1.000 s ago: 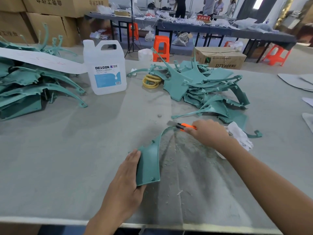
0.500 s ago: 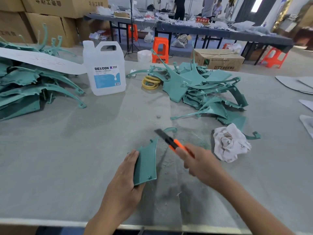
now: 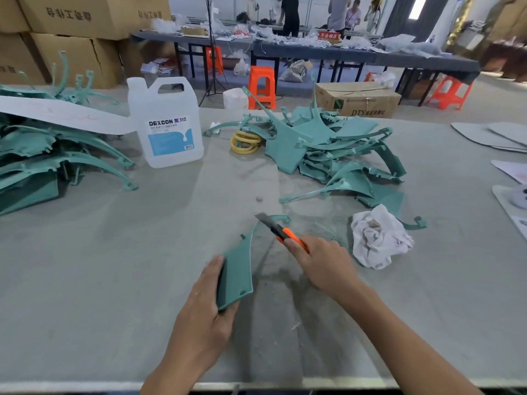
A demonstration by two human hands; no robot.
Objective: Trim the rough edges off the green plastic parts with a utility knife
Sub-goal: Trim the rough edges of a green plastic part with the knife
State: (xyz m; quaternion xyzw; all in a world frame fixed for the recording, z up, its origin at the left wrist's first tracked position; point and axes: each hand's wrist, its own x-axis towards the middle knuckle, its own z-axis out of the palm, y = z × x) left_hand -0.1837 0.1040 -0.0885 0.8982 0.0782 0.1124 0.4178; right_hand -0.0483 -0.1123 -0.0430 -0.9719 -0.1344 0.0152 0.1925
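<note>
Now left hand [image 3: 199, 317] clamps green part [image 3: 236, 269]; right hand [image 3: 325, 263] grips utility knife [image 3: 281, 230] at 1 o'clock; a slip could gouge it.

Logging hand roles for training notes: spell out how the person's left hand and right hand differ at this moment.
The left hand holds the wide end of the curved green plastic part; the right hand grips the orange utility knife. The left hand sits nearer the front edge of the grey table; the right hand is farther out, beside the crumpled white rag. Both work on that one part, the blade at its thin arm.
</note>
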